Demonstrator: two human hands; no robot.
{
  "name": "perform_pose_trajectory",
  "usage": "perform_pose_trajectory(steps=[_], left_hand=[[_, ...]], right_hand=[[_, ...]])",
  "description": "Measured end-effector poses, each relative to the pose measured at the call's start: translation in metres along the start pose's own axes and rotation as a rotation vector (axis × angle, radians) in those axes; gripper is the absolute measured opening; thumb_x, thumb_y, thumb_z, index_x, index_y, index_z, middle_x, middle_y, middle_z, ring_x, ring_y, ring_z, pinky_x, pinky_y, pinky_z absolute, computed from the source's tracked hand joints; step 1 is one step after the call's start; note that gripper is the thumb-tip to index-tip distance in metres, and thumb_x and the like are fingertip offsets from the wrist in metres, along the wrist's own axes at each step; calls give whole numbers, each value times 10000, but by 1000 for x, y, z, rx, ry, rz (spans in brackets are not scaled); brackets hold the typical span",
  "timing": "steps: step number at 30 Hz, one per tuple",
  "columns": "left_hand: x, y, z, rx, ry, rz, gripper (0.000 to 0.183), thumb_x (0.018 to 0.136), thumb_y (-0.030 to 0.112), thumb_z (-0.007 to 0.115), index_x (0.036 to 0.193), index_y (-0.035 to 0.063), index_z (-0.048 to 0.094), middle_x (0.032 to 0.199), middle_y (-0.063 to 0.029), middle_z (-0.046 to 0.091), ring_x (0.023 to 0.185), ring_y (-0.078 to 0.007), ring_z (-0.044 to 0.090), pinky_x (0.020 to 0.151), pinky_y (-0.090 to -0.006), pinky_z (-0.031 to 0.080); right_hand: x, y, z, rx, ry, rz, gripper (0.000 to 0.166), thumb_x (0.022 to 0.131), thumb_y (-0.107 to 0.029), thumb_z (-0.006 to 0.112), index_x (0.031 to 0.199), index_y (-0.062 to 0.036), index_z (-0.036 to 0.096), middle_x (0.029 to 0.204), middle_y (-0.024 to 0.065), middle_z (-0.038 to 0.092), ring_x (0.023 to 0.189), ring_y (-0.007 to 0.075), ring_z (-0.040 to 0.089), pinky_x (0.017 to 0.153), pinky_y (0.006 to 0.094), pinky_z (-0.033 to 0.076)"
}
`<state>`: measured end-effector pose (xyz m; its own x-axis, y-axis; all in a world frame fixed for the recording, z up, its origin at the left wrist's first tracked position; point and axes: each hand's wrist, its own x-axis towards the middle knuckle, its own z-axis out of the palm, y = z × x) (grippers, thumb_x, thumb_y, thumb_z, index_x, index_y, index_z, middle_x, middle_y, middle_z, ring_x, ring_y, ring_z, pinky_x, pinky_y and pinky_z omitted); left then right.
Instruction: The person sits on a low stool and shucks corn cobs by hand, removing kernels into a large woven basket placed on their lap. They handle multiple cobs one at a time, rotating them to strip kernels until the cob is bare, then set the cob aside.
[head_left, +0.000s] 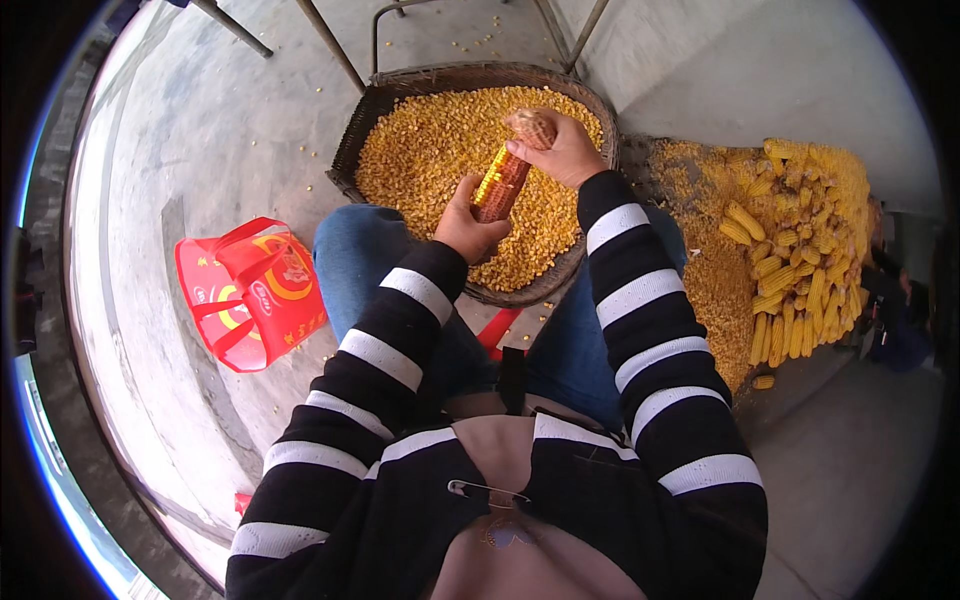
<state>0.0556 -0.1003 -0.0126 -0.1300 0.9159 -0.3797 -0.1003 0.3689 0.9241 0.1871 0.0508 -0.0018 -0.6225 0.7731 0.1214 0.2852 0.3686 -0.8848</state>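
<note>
My left hand grips the lower end of a partly shelled corn cob, which has yellow kernels on its left side and bare reddish cob on its right. In my right hand is a bare corncob, held against the upper end of the partly shelled one. Both hands are above a woven basket between my knees. Loose corn kernels fill much of the basket.
A red bag with handles stands on the concrete floor at the left. On the right, a heap of corn cobs lies beside spilled kernels. Metal legs stand beyond the basket, and scattered kernels dot the floor.
</note>
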Motion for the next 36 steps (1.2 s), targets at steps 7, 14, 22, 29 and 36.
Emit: perform_pose_trajectory(steps=[7,14,22,29,36], left_hand=[[-11,16,-2,1072,117,181,537,700,136,615,1197,111,411,945,-147,611,836,-321,612,676,-390,502],[-10,16,-3,1050,209,307,541,675,136,620,1182,111,434,1012,-149,542,892,-315,577,714,-402,488],[-1,-3,-3,946,261,211,394,687,141,614,1041,54,466,931,-178,516,819,-364,570,679,-424,479],[5,-12,6,703,136,131,308,690,137,618,897,22,422,697,-171,579,674,-350,593,583,-404,463],[6,-14,-2,890,248,156,287,716,128,584,906,27,394,715,-214,573,674,-383,584,590,-447,462]], right_hand=[[6,4,-6,-207,79,251,339,662,-276,728,832,1,634,756,150,647,696,255,636,675,343,490],[3,13,-27,636,182,529,134,773,-164,686,778,-55,609,691,15,581,603,109,546,542,268,447],[-13,-20,-10,1013,80,671,346,789,-164,667,1088,-39,548,959,49,579,890,164,561,653,360,515],[-10,12,59,410,446,261,397,748,-113,694,1097,19,558,1023,85,610,888,151,588,786,282,459],[-8,-9,43,1048,215,470,505,745,-131,714,1188,-15,500,994,63,599,886,155,573,804,278,446]])
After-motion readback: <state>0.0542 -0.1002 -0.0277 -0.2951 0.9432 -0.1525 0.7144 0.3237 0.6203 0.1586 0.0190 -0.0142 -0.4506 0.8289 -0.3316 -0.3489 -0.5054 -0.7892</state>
